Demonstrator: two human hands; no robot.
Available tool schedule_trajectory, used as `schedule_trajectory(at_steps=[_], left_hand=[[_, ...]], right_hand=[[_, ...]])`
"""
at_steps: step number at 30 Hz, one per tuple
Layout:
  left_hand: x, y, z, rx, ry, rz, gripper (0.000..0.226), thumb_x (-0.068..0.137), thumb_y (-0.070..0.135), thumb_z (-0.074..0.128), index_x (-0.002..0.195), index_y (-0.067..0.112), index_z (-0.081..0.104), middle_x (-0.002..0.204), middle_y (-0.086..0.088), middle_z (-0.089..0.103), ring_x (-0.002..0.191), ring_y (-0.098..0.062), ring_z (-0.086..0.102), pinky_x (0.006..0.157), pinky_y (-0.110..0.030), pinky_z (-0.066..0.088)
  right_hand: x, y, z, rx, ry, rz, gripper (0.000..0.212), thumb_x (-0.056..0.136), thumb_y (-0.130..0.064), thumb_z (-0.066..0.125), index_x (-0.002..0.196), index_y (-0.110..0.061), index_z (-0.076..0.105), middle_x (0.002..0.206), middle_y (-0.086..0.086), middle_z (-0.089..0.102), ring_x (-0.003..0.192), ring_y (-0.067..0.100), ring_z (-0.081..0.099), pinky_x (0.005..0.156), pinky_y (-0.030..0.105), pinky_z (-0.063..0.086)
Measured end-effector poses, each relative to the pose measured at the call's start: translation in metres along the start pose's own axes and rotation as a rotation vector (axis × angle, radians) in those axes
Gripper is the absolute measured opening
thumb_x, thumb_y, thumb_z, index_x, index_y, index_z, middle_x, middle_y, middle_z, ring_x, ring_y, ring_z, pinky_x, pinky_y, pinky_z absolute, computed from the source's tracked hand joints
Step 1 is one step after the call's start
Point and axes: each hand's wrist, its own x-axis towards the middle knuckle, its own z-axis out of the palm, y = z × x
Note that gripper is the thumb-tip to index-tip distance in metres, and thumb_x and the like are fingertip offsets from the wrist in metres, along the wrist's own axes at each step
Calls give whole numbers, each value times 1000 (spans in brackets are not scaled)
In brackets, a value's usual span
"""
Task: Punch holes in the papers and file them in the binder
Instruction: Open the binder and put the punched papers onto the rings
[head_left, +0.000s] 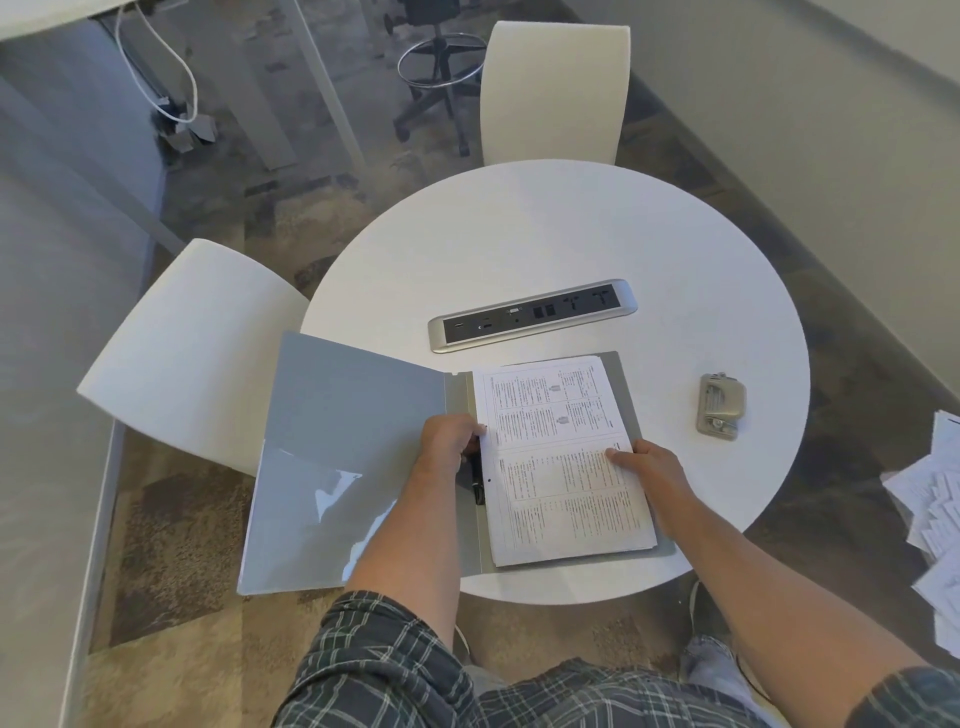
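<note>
A grey binder (343, 441) lies open on the round white table (545, 234), its left cover hanging past the table edge. A stack of printed papers (556, 457) rests on the binder's right half, beside the black clip (477, 480) at the spine. My left hand (449, 434) is at the papers' left edge near the spine, fingers curled on the sheet edge. My right hand (647, 462) holds the papers' right edge, thumb pressing on top. A grey hole punch (721, 405) sits apart on the table to the right.
A silver power strip (532, 314) is set into the table behind the binder. White chairs stand at the far side (556, 93) and the left (192, 353). Loose white papers (935, 514) lie on the floor at the right.
</note>
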Motion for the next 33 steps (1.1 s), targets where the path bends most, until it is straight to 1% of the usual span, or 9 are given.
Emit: schedule_trajectory(at_steps=[7, 12, 17, 22, 24, 27, 29, 31, 33], left_hand=[[-4, -2, 2, 27, -5, 15, 15, 84, 7, 76, 96, 2, 70, 98, -13, 76, 93, -29, 74, 47, -27, 41], [-4, -6, 1, 42, 16, 94, 13, 81, 4, 76, 93, 4, 73, 100, -13, 76, 94, -27, 73, 52, -26, 41], [1, -22, 3, 80, 37, 260, 21, 73, 8, 81, 87, 12, 66, 98, -9, 76, 86, -25, 73, 74, -38, 61], [-15, -26, 4, 230, 157, 373, 35, 78, 17, 84, 93, 16, 53, 91, -1, 65, 74, -16, 61, 55, -29, 44], [-19, -26, 3, 327, 182, 384, 36, 77, 22, 85, 92, 16, 52, 89, 0, 64, 73, -16, 60, 56, -31, 47], [-21, -28, -1, 457, 141, 374, 32, 74, 30, 88, 77, 14, 59, 82, -3, 70, 69, -18, 63, 66, -36, 57], [-24, -31, -6, 534, 63, 349, 36, 73, 34, 89, 73, 11, 62, 75, -4, 68, 63, -17, 60, 57, -32, 51], [-27, -35, -10, 593, -43, 299, 36, 74, 34, 89, 80, 4, 69, 76, -5, 68, 67, -18, 61, 56, -28, 45], [-28, -41, -13, 600, -109, 257, 33, 77, 27, 88, 92, 0, 75, 90, -11, 74, 81, -24, 69, 68, -33, 54]], right_hand=[[-2, 1, -1, -61, 29, -9, 21, 99, -29, 65, 101, -8, 66, 91, 2, 79, 77, 23, 78, 61, 32, 57], [0, 1, 2, -158, 60, -16, 19, 101, -31, 59, 100, -12, 60, 97, 3, 75, 84, 26, 74, 64, 34, 55], [3, 5, -1, -148, 31, -52, 19, 96, -26, 69, 106, -11, 62, 99, 1, 76, 82, 21, 76, 60, 29, 55], [4, 9, -2, -158, 17, -81, 21, 93, -23, 73, 108, -13, 62, 100, -4, 75, 82, 16, 75, 58, 26, 54], [5, 10, -2, -148, 16, -84, 21, 93, -22, 73, 108, -12, 62, 100, -4, 75, 82, 17, 75, 58, 27, 54], [7, 11, -2, -147, 7, -86, 23, 93, -23, 74, 109, -11, 62, 101, -3, 75, 83, 18, 75, 59, 27, 54], [8, 12, -2, -152, 3, -85, 25, 93, -25, 74, 110, -12, 62, 102, -2, 75, 84, 19, 75, 60, 29, 55], [8, 12, -2, -159, 0, -87, 25, 93, -26, 73, 110, -12, 62, 102, -2, 75, 84, 20, 75, 60, 29, 55], [8, 13, -3, -160, -2, -85, 24, 93, -27, 73, 110, -12, 62, 103, -3, 75, 83, 19, 75, 60, 29, 54]])
